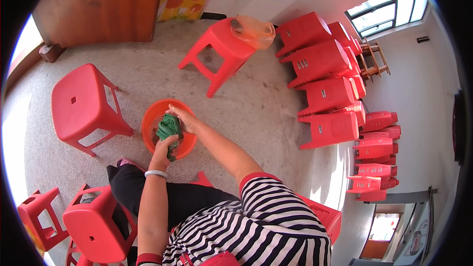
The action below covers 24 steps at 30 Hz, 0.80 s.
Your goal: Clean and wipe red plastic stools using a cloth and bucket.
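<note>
A bunched wet-looking green cloth (169, 127) is gripped between both hands over an orange-red plastic basin (149, 118). My left hand (162, 150), with a pale bangle (156, 173) on its wrist, holds the cloth's near end, and a strand hangs below its fingers. The far side of the cloth lies against the palm of my right hand (184, 119), whose thumb points up and away. Dark, murky water seems to lie in the basin, partly hidden by the cloth and hands.
One red plastic stool (77, 99) stands left of the basin; another (221, 40) beyond it bears a thin orange plastic bag (255, 31). Further stools (97, 225) are at lower left. Tall stacks of red stools (321, 59) line the right wall. A wooden door (99, 7) stands at upper left.
</note>
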### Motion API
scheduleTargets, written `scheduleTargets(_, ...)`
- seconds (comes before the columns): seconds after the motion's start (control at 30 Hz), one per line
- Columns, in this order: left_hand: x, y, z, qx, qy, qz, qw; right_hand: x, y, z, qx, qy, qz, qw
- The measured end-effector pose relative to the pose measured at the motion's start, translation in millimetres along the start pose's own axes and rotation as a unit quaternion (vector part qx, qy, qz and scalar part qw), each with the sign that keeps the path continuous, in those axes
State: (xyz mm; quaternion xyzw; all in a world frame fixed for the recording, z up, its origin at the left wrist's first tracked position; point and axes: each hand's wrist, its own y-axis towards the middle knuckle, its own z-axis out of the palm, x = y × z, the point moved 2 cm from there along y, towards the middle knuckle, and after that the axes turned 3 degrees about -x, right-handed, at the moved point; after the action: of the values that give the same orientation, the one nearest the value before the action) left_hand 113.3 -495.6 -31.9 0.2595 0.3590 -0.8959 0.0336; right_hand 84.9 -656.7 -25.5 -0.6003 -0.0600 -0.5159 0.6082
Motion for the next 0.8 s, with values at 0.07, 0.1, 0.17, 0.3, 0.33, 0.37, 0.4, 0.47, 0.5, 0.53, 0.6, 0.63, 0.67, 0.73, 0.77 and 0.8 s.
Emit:
scheduleTargets(0.07,2,2,2,0.034,-0.091,-0.031,0.995,0,-8,-9,0.018,0.111,0.002,0.994)
scheduleTargets(0.1,3,0,2,0.063,-0.132,-0.07,0.987,1,-13,-7,0.018,0.111,0.004,0.994)
scheduleTargets(0.17,1,-5,4,0.087,-0.174,-0.11,0.975,7,-27,10,0.134,0.18,0.027,0.974)
scheduleTargets(0.3,-5,-13,6,0.108,-0.204,-0.121,0.966,25,-30,30,0.215,0.159,-0.009,0.964)
scheduleTargets(0.33,-5,-10,10,0.134,-0.198,-0.119,0.964,24,-19,19,0.196,0.088,-0.019,0.976)
scheduleTargets(0.37,-4,-5,14,0.139,-0.195,-0.122,0.963,21,-10,7,0.176,0.016,-0.029,0.984)
scheduleTargets(0.4,-2,-5,9,0.117,-0.15,-0.112,0.975,23,-9,14,0.182,0.016,-0.026,0.983)
scheduleTargets(0.47,0,-5,0,0.091,-0.107,-0.101,0.985,25,-8,25,0.149,-0.069,-0.006,0.987)
scheduleTargets(0.5,0,-4,0,0.078,-0.07,-0.09,0.99,24,-9,26,0.15,-0.069,-0.005,0.986)
scheduleTargets(0.53,0,-4,0,0.065,-0.032,-0.079,0.994,23,-9,27,0.128,-0.07,-0.013,0.989)
scheduleTargets(0.6,2,-1,5,0.045,-0.001,-0.059,0.997,19,-8,26,0.107,-0.071,-0.022,0.991)
scheduleTargets(0.63,3,0,8,0.027,0.031,-0.039,0.998,16,-6,24,0.087,-0.078,-0.032,0.993)
scheduleTargets(0.67,4,0,12,0.026,0.031,-0.039,0.998,13,-4,21,0.067,-0.084,-0.043,0.993)
scheduleTargets(0.73,8,2,9,-0.005,0.045,-0.003,0.999,9,-2,27,0.062,-0.082,-0.056,0.993)
scheduleTargets(0.77,11,5,6,-0.009,0.044,-0.001,0.999,8,-1,30,0.053,-0.08,-0.07,0.993)
scheduleTargets(0.8,12,10,8,-0.005,0.06,0.015,0.998,5,2,27,0.055,-0.08,-0.071,0.993)
